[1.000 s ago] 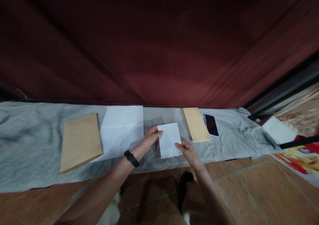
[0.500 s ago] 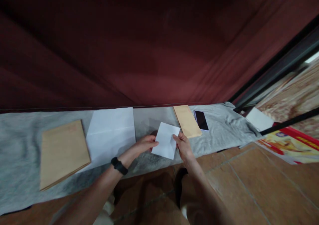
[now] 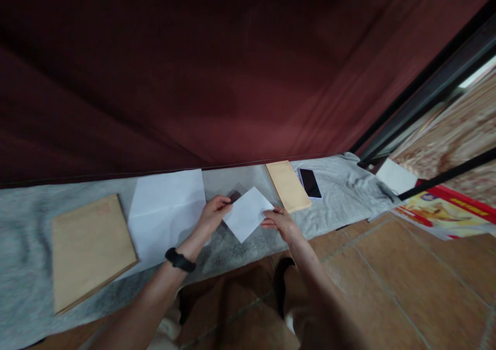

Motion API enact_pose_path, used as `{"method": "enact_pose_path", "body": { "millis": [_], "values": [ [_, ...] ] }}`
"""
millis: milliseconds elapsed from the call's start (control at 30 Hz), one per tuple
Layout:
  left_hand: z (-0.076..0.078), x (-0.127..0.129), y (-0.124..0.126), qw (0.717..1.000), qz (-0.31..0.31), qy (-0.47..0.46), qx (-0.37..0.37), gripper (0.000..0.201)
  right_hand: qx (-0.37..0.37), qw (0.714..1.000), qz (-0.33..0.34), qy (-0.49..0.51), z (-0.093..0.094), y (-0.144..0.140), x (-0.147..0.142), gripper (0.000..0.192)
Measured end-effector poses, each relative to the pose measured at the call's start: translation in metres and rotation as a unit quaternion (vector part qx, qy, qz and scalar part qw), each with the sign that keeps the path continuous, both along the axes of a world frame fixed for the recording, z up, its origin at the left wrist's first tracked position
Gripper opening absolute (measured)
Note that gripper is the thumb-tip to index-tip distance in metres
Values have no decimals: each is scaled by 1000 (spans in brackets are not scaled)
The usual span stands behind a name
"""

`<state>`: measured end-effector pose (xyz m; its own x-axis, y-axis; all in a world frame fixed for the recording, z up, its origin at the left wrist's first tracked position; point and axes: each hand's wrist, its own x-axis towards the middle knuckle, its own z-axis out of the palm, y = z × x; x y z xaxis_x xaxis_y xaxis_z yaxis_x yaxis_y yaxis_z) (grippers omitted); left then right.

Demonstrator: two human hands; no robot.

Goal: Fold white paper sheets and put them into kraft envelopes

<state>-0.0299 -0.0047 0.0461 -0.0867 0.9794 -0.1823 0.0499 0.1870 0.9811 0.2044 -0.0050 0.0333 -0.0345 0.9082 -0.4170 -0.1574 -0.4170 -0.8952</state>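
Observation:
Between my hands is a small folded sheet of white paper, held above the grey cloth and turned cornerwise. My left hand, with a black band on its wrist, pinches the left corner. At the right corner, my right hand grips the paper between thumb and fingers. Left of my left hand lie larger white sheets with a crease across them. A stack of big brown envelopes partly covers their left side. Smaller tan envelopes lie just beyond my right hand.
A phone lies face up beside the small envelopes. Everything rests on a grey cloth along a dark red curtain. On the right, a dark metal bar and a colourful box stand over the tiled floor.
The folded paper has rotated between my hands, from nearly upright to cornerwise. My left hand has moved up and left with it. The whole view has shifted slightly.

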Motion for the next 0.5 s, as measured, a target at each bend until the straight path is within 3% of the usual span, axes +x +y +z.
{"method": "enact_pose_path", "body": {
  "millis": [133, 200, 333, 400, 500],
  "values": [
    [-3, -3, 2, 997, -7, -42, -61, 53, 1, 999, -38, 29, -5, 0, -3, 26],
    [-7, -3, 3, 998, -23, -27, -61, 50, 3, 999, -42, 22, -8, 1, -3, 27],
    [-16, -3, 9, 997, -52, 45, -29, 34, 40, 992, -16, -118, -10, 2, 2, 20],
    [-19, -3, 13, 995, -70, 61, -29, 30, 110, 966, -26, -232, -9, 1, 4, 17],
    [-21, -2, 16, 990, -104, 91, -26, 28, 265, 876, -15, -403, -8, -3, 0, 25]
  ]
}}
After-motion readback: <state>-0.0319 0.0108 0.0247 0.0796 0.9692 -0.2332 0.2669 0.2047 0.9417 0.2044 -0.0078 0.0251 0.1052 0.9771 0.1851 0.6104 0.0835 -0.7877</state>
